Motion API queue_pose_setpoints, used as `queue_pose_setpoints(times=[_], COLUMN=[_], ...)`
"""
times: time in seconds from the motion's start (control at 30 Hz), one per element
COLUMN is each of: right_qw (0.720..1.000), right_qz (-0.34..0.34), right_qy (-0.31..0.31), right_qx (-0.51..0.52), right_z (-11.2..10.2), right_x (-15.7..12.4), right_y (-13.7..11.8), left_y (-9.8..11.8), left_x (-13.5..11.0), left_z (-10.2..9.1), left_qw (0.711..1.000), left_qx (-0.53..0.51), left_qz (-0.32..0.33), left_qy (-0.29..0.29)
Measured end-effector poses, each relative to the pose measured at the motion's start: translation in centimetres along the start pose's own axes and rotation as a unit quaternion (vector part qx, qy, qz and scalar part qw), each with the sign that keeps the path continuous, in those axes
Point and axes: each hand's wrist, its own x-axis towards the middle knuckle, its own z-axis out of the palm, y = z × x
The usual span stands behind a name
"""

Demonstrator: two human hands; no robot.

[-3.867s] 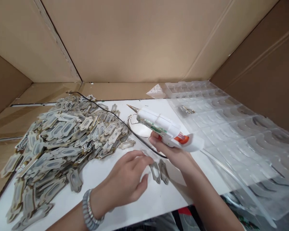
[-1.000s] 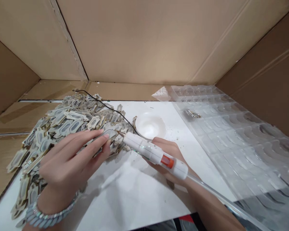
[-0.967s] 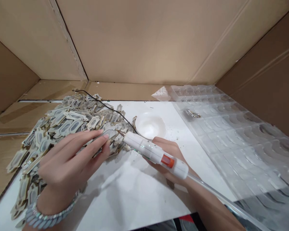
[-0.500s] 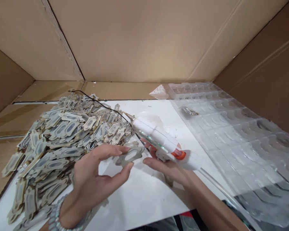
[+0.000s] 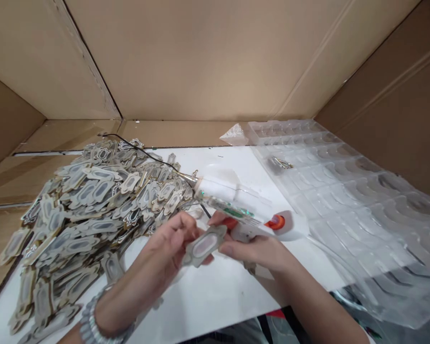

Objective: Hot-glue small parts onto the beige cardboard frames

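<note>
My left hand (image 5: 172,241) pinches a flat ornate card piece (image 5: 205,244) with a pale oval centre, held just above the white board (image 5: 208,296). My right hand (image 5: 258,248) grips a white glue gun (image 5: 236,208) with an orange trigger part; its fingertips also touch the card piece. The gun's metal nozzle (image 5: 188,177) points left toward a big heap of similar card pieces (image 5: 89,205). The gun's black cord (image 5: 146,155) runs back over the heap.
Clear plastic blister trays (image 5: 347,191) cover the right side, one cell holding a small metal part (image 5: 279,164). Cardboard walls (image 5: 208,57) enclose the back and both sides. A bracelet (image 5: 93,325) sits on my left wrist. The board's near edge is at the bottom.
My left hand drew a card piece out of the heap and carried it right, to my right hand. The glue gun's nozzle lifted off the piece and the gun tilted flatter.
</note>
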Motion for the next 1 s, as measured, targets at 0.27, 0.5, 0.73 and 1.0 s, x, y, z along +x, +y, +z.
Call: queue_pose_setpoints(times=[0.27, 0.5, 0.73, 1.0], right_qw=[0.993, 0.999, 0.994, 0.953], right_qz=[-0.019, -0.034, -0.09, -0.238], right_qy=[-0.068, -0.022, 0.064, 0.023], right_qx=[-0.091, -0.003, -0.015, -0.188], right_z=[-0.4, -0.2, -1.3, -0.5], right_x=[-0.1, -0.2, -0.7, -0.2], right_y=[0.9, 1.1, 1.4, 0.7], left_y=[-1.4, -0.9, 2.5, 3.5], left_x=[-0.1, -0.2, -0.1, -0.7], left_z=[-0.1, 0.2, -1.3, -3.0], left_qw=[0.96, 0.97, 0.956, 0.727], left_qx=[-0.208, -0.183, 0.169, 0.412], left_qz=[-0.153, -0.134, 0.193, 0.485], left_qy=[-0.111, -0.093, 0.139, 0.258])
